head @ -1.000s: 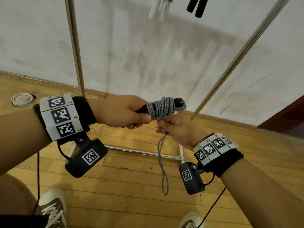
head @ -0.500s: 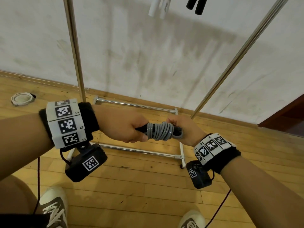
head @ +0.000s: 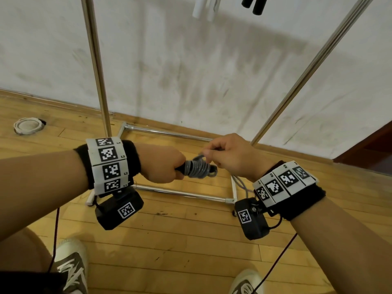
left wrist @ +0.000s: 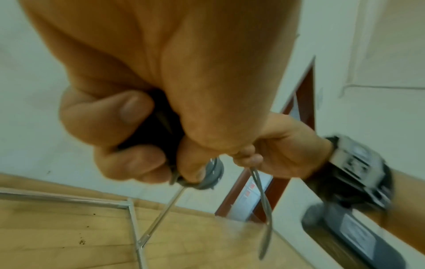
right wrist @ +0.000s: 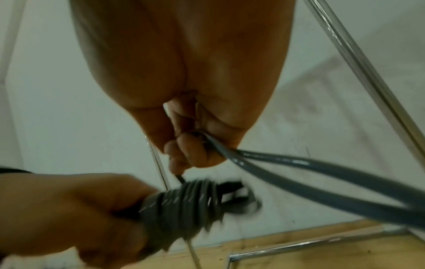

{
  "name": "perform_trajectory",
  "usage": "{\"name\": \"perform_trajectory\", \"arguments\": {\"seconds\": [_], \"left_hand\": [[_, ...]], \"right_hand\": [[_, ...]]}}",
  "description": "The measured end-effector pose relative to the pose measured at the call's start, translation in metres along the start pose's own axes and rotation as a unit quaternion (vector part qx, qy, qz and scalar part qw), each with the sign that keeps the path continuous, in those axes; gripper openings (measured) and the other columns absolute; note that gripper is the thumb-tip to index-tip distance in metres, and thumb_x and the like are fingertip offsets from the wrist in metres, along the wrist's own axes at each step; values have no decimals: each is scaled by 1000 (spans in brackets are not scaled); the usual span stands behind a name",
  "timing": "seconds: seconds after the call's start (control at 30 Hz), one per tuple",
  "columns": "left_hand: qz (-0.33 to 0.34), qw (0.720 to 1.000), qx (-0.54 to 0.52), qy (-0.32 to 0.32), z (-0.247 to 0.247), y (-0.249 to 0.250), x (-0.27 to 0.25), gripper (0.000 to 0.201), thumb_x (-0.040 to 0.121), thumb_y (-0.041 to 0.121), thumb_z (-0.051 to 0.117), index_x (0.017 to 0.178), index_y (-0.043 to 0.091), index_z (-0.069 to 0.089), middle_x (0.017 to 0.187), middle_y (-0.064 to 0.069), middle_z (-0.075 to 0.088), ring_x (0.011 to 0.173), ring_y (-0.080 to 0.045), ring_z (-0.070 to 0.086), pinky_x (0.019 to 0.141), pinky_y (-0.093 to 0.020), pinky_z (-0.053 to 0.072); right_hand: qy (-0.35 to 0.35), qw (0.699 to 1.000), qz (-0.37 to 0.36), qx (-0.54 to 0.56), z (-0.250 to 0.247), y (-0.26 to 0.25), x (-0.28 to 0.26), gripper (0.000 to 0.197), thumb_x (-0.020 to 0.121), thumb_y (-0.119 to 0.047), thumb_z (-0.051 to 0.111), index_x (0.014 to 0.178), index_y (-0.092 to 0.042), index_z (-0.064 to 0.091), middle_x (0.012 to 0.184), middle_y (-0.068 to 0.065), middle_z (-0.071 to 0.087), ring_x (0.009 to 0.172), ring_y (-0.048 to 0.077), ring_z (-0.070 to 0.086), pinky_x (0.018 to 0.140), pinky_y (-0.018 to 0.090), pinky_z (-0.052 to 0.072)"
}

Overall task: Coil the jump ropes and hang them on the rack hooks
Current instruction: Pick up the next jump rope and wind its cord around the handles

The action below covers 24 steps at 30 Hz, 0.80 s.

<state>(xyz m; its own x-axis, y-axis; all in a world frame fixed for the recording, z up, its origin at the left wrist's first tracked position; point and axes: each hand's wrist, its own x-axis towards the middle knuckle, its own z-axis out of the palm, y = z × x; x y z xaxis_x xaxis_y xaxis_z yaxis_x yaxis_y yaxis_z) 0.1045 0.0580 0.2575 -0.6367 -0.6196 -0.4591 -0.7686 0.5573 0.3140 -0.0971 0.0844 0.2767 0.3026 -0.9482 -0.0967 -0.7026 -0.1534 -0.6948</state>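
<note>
A grey jump rope [head: 197, 169] is wound in tight turns round its black handles. My left hand [head: 163, 164] grips the handles in a fist, just left of the coil [right wrist: 184, 202]. My right hand [head: 229, 155] is above and right of the coil and pinches the loose doubled end of the rope [right wrist: 287, 171]. That loose loop [left wrist: 264, 209] hangs down under my right wrist. White handles [head: 204, 8] and black handles [head: 253, 4] of other ropes hang from the rack at the top edge.
The chrome rack has two upright poles [head: 96, 66], [head: 314, 66] and a floor frame [head: 180, 193] right below my hands. A white wall stands behind it. A round white floor fitting [head: 27, 125] lies at left. My shoes [head: 71, 266] are on the wooden floor.
My right hand has come round from under and behind the coil to above it, carrying the loose end. The hanging loop is shorter. Both hands have dropped lower in the view.
</note>
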Motion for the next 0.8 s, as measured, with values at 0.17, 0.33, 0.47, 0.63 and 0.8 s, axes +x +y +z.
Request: {"name": "perform_trajectory", "arguments": {"seconds": [0.17, 0.33, 0.47, 0.63, 0.8], "left_hand": [[-17, 987, -95, 131, -18, -11, -2, 23, 101, 30, 51, 85, 14, 59, 76, -5, 63, 63, -19, 55, 69, -42, 52], [-36, 956, -185, 225, -33, -11, -8, 23, 100, 33, 53, 88, 14, 59, 77, -2, 65, 64, -17, 58, 61, -32, 48], [-23, 926, -272, 260, -39, -11, -17, 20, 100, 28, 55, 84, 15, 56, 71, 1, 60, 61, -15, 54, 58, -28, 47], [14, 923, -289, 253, -40, -4, -25, 21, 100, 29, 56, 84, 15, 57, 64, 8, 59, 51, -2, 53, 46, -14, 41], [49, 933, -302, 190, -40, 0, -35, 20, 101, 26, 55, 91, 10, 59, 67, 3, 58, 55, -8, 53, 49, -19, 42]], "right_hand": [[64, 983, 8, 172, 7, -8, -2, 22, 96, 0, 52, 113, -2, 67, 83, 5, 70, 63, 4, 61, 58, 20, 49], [104, 955, -17, 278, 14, -14, -7, 8, 99, -13, 54, 101, -7, 60, 72, 4, 65, 49, 11, 47, 41, 24, 35], [104, 938, -35, 329, 18, -9, -7, 24, 100, -4, 49, 114, -14, 66, 72, 4, 60, 54, 10, 40, 45, 21, 33], [119, 954, -7, 276, 21, 3, -5, 13, 96, -16, 61, 88, -14, 71, 66, 4, 68, 50, 9, 50, 42, 19, 37], [70, 979, 17, 192, 17, 18, -4, 33, 94, -41, 59, 83, -14, 75, 58, 3, 62, 45, 12, 44, 43, 22, 36]]}}
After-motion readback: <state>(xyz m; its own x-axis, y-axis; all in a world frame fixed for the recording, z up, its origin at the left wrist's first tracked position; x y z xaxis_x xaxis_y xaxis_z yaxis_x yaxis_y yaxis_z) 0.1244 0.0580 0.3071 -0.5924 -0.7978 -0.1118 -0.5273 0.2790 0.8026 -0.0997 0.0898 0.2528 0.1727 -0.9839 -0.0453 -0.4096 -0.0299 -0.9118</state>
